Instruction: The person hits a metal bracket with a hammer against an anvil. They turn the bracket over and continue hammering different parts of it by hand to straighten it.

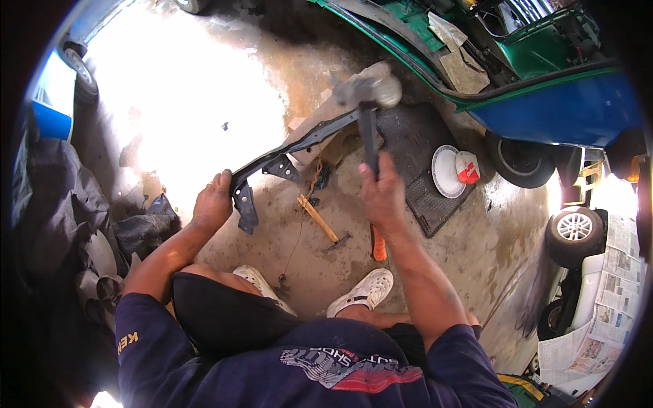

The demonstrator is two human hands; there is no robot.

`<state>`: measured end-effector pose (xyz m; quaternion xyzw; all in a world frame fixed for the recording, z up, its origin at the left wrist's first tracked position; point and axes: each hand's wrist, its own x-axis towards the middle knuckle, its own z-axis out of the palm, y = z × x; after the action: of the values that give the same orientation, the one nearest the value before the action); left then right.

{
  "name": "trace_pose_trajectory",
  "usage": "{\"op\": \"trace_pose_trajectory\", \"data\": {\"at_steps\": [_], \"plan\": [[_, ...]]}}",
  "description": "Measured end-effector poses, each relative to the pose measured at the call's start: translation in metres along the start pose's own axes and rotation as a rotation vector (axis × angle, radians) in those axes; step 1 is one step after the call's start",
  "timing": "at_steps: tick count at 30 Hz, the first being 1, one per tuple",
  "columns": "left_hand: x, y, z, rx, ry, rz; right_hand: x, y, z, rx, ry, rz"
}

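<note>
Head, black bar (311, 139), end in left grip (213, 202)

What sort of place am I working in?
Probably a vehicle repair workshop: there's a blue and green vehicle body, a silver spoked wheel, and a long black metal bracket in your left hand.

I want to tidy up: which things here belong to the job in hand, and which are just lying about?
Belong to the job:
Long black metal strip, in the left hand
Black-shafted hammer with grey head, in the right hand

Seem just lying about:
Wooden-handled tool with thin dark head, possibly a spare
Round white plate
Red-and-white box
</note>
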<state>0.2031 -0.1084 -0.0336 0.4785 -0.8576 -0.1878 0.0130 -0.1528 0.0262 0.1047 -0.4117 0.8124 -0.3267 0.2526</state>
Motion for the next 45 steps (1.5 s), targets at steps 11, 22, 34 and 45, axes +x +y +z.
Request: {"op": "trace_pose_trajectory", "data": {"at_steps": [11,22,34,45], "plan": [[-0.003,0.0,0.001,-0.034,0.003,0.032,-0.013,0.039,0.015,-0.068,0.036,-0.051],[-0.005,0.001,-0.002,-0.03,-0.01,0.007,-0.038,-0.002,0.024,-0.269,-0.116,-0.065],[-0.002,0.004,-0.01,-0.169,0.047,-0.005,-0.041,0.035,0.008,0.081,-0.113,0.173],[-0.004,0.003,-0.047,-0.434,-0.226,0.003,-0.084,0.076,-0.028,-0.295,-0.164,0.192]]}}
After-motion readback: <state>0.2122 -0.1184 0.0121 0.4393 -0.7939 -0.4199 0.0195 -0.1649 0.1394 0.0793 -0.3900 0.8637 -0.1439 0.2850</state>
